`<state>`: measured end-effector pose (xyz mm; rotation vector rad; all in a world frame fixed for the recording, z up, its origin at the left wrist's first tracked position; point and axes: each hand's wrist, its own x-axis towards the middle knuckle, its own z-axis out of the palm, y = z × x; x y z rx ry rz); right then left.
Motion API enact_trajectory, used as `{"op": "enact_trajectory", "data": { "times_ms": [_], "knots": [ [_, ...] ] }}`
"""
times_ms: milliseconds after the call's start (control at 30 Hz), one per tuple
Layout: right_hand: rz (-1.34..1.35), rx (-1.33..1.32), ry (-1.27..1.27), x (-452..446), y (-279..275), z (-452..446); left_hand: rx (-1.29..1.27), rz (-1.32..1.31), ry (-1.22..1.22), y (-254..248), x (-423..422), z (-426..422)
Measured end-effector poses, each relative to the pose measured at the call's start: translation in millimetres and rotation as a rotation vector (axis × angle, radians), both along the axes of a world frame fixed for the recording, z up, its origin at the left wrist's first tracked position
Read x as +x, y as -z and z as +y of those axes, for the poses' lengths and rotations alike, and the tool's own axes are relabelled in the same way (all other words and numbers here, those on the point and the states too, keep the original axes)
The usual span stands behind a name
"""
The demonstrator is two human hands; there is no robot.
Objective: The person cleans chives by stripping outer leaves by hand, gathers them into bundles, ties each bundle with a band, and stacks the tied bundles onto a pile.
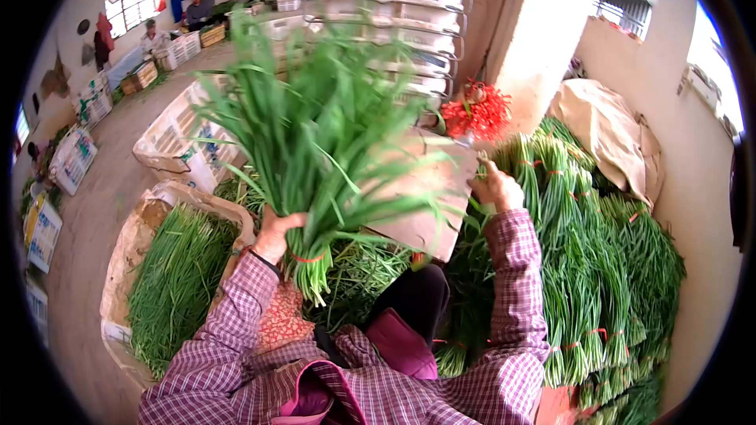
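Observation:
A bunch of long green chives (315, 142) stands upright in my left hand (277, 234), its leaf tips fanned out and blurred by motion. Just below my fingers, a red band (307, 256) circles the pale stalk ends. My right hand (498, 189) is farther right, with fingers curled together beside the stacked bundles of chives (583, 267). Some thin green bits show at its fingertips, too small to make out. Between the hands lies a brown board (425, 224), partly covered by the leaves. Loose chives (362, 275) lie beneath the held bunch.
On the left, a lined crate (114, 299) holds loose chives, with a white crate (177, 138) behind it. A cluster of red bands (476, 114) hangs by the pillar (528, 39). White crates (386, 12) are stacked at the back. Beige cloth (606, 130) covers part of the pile.

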<state>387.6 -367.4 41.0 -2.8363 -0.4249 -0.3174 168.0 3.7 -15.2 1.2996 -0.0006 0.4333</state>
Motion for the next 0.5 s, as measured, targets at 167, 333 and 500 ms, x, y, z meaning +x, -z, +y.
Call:
{"op": "enact_trajectory", "data": {
  "times_ms": [167, 333, 500],
  "knots": [
    [0.102, 0.166, -0.007, -65.7, 43.0, 4.8, -0.451, -0.053, 0.091, 9.6, 26.3, 29.5],
    [0.249, 0.774, -0.513, -104.7, 16.9, 37.2, -0.398, -0.059, 0.065, -17.1, 29.8, -20.6],
    [0.388, 0.767, -0.727, -132.4, -11.4, 38.0, -0.567, 0.109, 0.327, -26.3, 51.9, -99.7]
  ]
}}
